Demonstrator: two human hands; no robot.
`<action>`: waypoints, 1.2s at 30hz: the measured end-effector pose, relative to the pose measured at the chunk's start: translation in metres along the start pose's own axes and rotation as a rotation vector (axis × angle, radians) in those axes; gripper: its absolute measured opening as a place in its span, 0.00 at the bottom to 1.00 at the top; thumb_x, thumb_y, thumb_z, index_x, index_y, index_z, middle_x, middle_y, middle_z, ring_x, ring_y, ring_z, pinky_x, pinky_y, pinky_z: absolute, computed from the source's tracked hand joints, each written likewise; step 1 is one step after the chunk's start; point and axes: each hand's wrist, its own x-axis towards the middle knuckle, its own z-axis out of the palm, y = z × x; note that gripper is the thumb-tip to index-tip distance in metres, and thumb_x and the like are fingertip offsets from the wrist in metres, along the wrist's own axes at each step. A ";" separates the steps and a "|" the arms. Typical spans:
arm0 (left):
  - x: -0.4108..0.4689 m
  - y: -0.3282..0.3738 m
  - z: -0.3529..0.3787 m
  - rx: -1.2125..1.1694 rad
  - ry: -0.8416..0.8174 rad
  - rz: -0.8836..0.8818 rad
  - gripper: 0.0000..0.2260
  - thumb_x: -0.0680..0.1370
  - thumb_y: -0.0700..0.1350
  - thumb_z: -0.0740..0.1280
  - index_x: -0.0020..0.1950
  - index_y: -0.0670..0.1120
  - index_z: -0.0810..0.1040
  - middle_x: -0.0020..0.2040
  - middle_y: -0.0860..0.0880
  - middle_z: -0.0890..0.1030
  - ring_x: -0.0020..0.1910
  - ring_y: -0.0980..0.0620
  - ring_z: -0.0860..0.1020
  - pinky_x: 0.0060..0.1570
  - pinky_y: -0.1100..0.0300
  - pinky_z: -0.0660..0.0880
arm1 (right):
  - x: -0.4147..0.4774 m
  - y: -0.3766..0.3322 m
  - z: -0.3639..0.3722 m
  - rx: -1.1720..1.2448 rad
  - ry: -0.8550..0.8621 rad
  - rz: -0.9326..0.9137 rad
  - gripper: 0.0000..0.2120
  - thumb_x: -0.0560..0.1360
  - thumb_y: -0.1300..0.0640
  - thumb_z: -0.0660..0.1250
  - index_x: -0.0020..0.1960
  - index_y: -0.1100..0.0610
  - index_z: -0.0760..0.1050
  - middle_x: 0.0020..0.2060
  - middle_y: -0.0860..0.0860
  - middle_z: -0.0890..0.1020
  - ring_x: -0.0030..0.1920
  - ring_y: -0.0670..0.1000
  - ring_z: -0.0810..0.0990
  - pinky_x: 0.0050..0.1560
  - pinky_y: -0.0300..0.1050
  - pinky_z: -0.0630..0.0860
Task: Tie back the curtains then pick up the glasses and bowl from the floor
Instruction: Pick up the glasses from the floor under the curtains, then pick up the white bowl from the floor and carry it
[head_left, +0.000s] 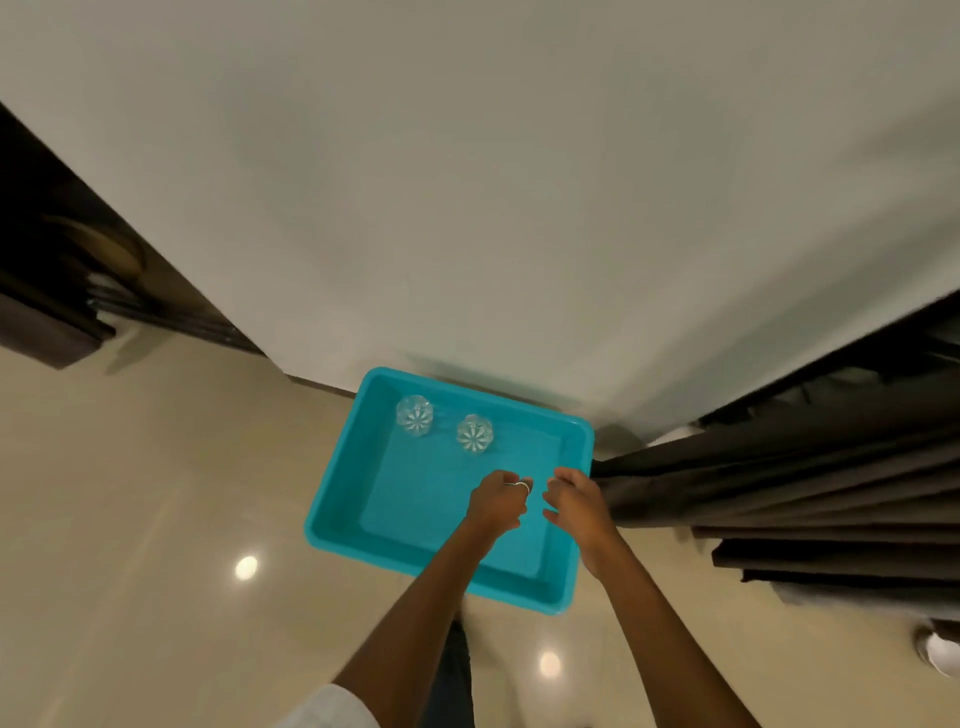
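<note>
Both forearms are bare from elbow to wrist. The left hand (496, 501) wears a thin silver ring (522, 486) on one finger; the right hand (576, 501) is bare. A white sleeve (327, 709) shows at the lower left edge of the frame, a dark trouser leg (452, 675) at bottom centre

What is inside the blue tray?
The tray holds two glasses near its far left corner. The left hand and right hand hide part of its floor.

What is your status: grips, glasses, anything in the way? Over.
Left grip curled, empty; right grip loose, empty; both over teal tray. Two glasses in tray, far end. Curtain hangs right, nothing blocking.
</note>
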 end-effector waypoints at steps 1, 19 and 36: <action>-0.010 -0.003 0.013 0.013 -0.004 0.006 0.14 0.79 0.46 0.65 0.63 0.44 0.77 0.57 0.45 0.83 0.48 0.48 0.83 0.47 0.55 0.80 | -0.013 0.004 -0.013 0.029 0.013 -0.003 0.10 0.83 0.55 0.61 0.64 0.52 0.72 0.56 0.51 0.79 0.57 0.51 0.81 0.64 0.53 0.79; -0.226 -0.050 0.365 0.382 -0.269 0.388 0.06 0.82 0.47 0.66 0.45 0.51 0.77 0.43 0.47 0.80 0.43 0.48 0.79 0.40 0.57 0.75 | -0.189 0.196 -0.370 0.435 0.395 -0.177 0.08 0.79 0.63 0.63 0.47 0.54 0.78 0.45 0.57 0.80 0.45 0.54 0.78 0.51 0.55 0.80; -0.204 -0.053 0.607 0.466 -0.468 0.291 0.06 0.82 0.45 0.63 0.58 0.51 0.78 0.52 0.49 0.82 0.47 0.50 0.81 0.48 0.55 0.79 | -0.171 0.291 -0.579 0.507 0.489 -0.038 0.07 0.80 0.62 0.62 0.50 0.54 0.78 0.47 0.53 0.80 0.47 0.52 0.79 0.48 0.48 0.78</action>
